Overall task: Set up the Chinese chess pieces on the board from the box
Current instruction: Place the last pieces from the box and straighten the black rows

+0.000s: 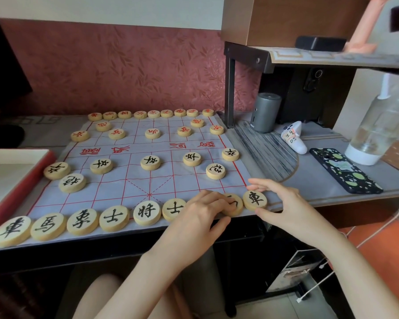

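Here, at the near edge of the table [309, 171], the left hand [205, 209] lies over the black back row, its fingers curled down onto a half-covered piece [236, 204] whose character is mostly hidden. Just beside it the right hand [286, 201] brackets the black chariot piece [255, 199] on the corner point: fingers apart and fairly straight, thumb against the near rim, forefinger beyond the far rim; whether that one touches I cannot tell. The general [146, 212] and its neighbours run leftward along the same row. These look like light, stiff wooden discs with smooth faces, best pinched across the rim between thumb and forefinger, or nudged flat. The board sheet [115, 187] seems thin and soft, so a dragged piece may wrinkle it, and this row sits close to the drop. The box [16, 194] rests at the left. Further off stand a black cannon [215, 171] and the black soldiers [150, 162]; beyond the river, the red back row [154, 114] is lined up.
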`<move>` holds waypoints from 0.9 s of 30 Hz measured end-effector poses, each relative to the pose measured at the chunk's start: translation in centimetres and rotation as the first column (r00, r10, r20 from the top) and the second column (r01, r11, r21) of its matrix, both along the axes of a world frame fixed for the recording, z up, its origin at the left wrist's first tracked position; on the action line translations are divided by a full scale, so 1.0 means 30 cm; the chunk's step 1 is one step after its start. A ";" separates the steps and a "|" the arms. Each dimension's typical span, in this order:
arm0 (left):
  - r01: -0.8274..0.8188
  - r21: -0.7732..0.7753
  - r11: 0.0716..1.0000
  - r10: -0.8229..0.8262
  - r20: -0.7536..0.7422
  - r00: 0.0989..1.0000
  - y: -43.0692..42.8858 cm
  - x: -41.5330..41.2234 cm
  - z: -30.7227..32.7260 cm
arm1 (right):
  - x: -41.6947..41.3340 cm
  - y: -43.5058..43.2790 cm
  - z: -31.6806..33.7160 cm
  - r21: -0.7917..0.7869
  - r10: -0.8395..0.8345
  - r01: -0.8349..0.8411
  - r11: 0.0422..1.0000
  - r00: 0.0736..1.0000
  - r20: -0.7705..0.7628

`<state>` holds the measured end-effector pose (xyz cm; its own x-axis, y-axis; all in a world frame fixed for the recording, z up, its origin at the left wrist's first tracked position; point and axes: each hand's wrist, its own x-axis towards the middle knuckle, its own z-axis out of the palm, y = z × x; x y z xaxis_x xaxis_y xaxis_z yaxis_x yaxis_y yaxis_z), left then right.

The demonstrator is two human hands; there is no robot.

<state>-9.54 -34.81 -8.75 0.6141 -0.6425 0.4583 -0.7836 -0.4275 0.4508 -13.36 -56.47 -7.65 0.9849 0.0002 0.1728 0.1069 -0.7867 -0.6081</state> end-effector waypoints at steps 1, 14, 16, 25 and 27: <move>-0.001 -0.002 1.000 0.001 0.000 1.000 0.000 0.000 -0.001 | -0.002 0.001 0.002 -0.002 -0.002 0.002 1.000 1.000 -0.002; -0.009 -0.058 0.998 0.005 -0.065 0.998 -0.001 0.003 0.005 | -0.030 0.039 0.039 0.044 -0.009 0.010 0.999 1.000 -0.020; -0.046 -0.102 0.994 0.037 -0.087 0.996 0.007 0.008 0.009 | -0.022 0.059 0.040 0.026 0.007 -0.007 1.000 1.000 0.005; -0.194 0.021 0.981 0.194 -0.010 0.981 0.079 0.043 0.028 | 0.014 0.127 0.033 -0.041 0.051 -0.053 0.998 0.998 -0.031; -0.183 0.024 0.983 0.184 -0.037 0.982 0.081 0.043 0.026 | 0.011 0.131 0.038 -0.053 0.060 -0.061 0.997 0.998 -0.014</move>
<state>-8.24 -32.39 -7.97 0.7395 -0.5263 0.4198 -0.6731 -0.5715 0.4694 -13.04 -52.54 -6.52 0.9848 0.0690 0.1591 0.1484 -0.8102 -0.5670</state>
